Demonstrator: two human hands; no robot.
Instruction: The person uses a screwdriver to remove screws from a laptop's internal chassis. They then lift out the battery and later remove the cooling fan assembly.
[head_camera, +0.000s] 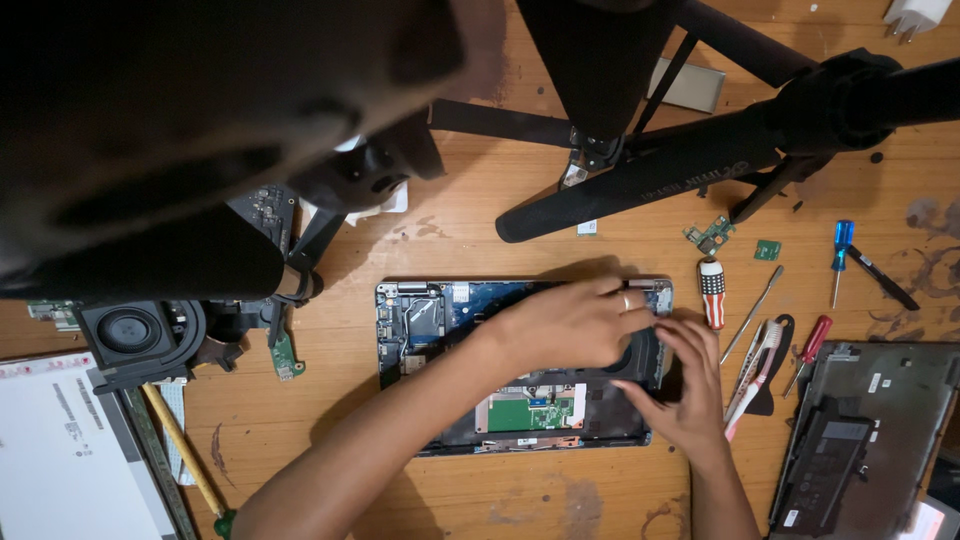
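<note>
Fingers of both hands, left (570, 325) and right (685, 385), press, curled, holding nothing visible, inside opened laptop base (430, 330).

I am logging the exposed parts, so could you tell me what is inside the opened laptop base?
Inside the laptop base: a blue board and green board. Both hands, left hand and right hand, cover its right side.

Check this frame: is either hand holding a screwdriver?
No. Both the left hand and the right hand rest bare on the opened laptop base; screwdrivers lie aside.
</note>
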